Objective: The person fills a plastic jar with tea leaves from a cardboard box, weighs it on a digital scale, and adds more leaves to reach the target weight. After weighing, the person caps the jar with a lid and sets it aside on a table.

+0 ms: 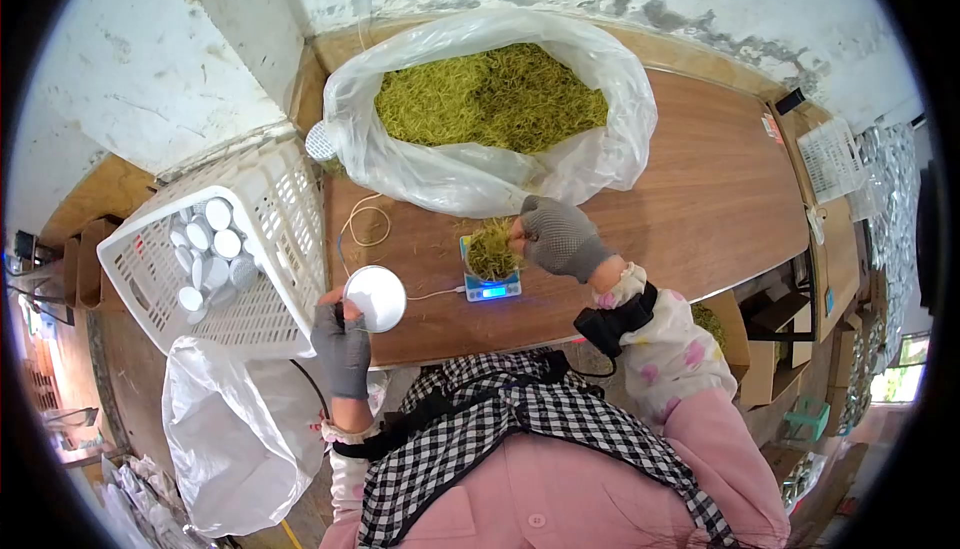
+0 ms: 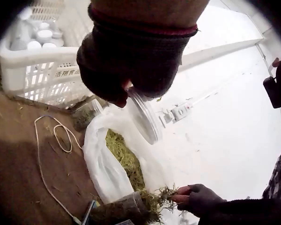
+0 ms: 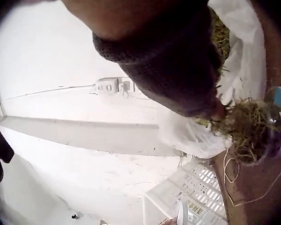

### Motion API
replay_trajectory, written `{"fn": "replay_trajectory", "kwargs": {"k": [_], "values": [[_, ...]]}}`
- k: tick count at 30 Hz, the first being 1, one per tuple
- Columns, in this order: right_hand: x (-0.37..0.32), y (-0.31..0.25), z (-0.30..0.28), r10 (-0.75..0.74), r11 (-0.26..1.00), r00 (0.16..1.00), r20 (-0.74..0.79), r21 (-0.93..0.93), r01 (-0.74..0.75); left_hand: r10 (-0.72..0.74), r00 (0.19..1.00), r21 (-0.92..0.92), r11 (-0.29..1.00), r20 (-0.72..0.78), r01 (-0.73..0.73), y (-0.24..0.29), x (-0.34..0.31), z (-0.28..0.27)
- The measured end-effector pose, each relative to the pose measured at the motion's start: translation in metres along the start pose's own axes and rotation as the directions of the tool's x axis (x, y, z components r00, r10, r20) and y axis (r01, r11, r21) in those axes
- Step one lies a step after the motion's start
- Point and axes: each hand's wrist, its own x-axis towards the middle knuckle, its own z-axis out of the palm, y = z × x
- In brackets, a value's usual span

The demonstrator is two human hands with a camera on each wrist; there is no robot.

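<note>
Head view: left hand (image 1: pixel 343 351) grips white lid (image 1: pixel 376 299), lower left; right hand (image 1: pixel 562 237) pinches dried strands (image 1: pixel 492 249) at jar (image 2: pixel 124 208) on scale (image 1: pixel 493 292), mid-frame. Looks like weigh-filling; next likely needs tucking strands in.

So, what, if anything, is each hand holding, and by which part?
The left hand holds a round white lid by its rim; the right hand pinches thin green strands at one edge.

Chinese characters on the white basket (image 2: pixel 61 60) end in 食品; those before are blurred. The scale's lit display (image 1: pixel 494 292) is too small to read.
</note>
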Motion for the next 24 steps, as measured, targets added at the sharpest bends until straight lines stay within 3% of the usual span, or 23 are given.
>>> {"fn": "replay_trajectory", "kwargs": {"k": [1, 5, 11, 13, 14, 16, 18, 19, 21, 22, 24], "values": [[0.001, 0.0, -0.001, -0.026, 0.998, 0.994, 0.108, -0.061, 0.032, 0.0, 1.0, 0.0, 1.0, 0.001, 0.0, 0.001, 0.0, 0.002], [0.004, -0.007, 0.008, -0.062, 0.97, 0.994, 0.094, -0.23, 0.082, 0.051, 0.999, 0.017, 0.999, -0.005, -0.051, 0.002, -0.003, 0.003], [0.008, -0.005, -0.001, -0.018, 0.992, 0.992, 0.124, -0.121, 0.034, 0.032, 0.999, 0.07, 0.997, -0.033, -0.03, 0.002, -0.008, -0.012], [0.014, -0.004, -0.017, -0.033, 0.995, 0.984, 0.172, 0.095, 0.017, 0.014, 1.0, 0.067, 0.998, -0.027, -0.012, -0.005, -0.009, -0.016], [0.018, 0.0, -0.023, -0.035, 0.995, 0.984, 0.174, 0.095, 0.018, -0.036, 0.999, 0.062, 0.997, -0.022, 0.037, -0.012, -0.009, -0.018], [0.032, 0.009, -0.036, -0.099, 0.981, 0.995, 0.023, 0.172, 0.093, -0.086, 0.996, 0.057, 0.995, -0.017, 0.087, -0.018, -0.009, -0.02], [0.062, 0.038, -0.039, 0.129, 0.908, 0.979, -0.155, 0.415, -0.054, -0.069, 0.997, 0.077, 0.995, -0.025, 0.07, -0.014, -0.006, -0.017], [0.07, 0.041, -0.045, 0.133, 0.908, 0.979, -0.157, 0.415, -0.057, -0.068, 0.997, 0.077, 0.995, -0.021, 0.07, -0.011, -0.003, -0.015], [0.082, 0.041, -0.053, 0.167, 0.986, 0.798, -0.579, 0.083, -0.146, -0.016, 0.999, -0.062, 0.998, 0.04, 0.019, -0.005, 0.01, -0.009], [0.079, 0.034, -0.052, 0.166, 0.986, 0.8, -0.577, 0.084, -0.144, -0.018, 0.999, -0.061, 0.998, 0.039, 0.02, 0.005, 0.017, -0.005], [0.06, 0.008, -0.045, 0.047, 0.967, 0.976, -0.213, 0.255, 0.009, -0.117, 0.984, -0.284, 0.947, 0.138, 0.152, 0.04, 0.029, 0.01]]}}
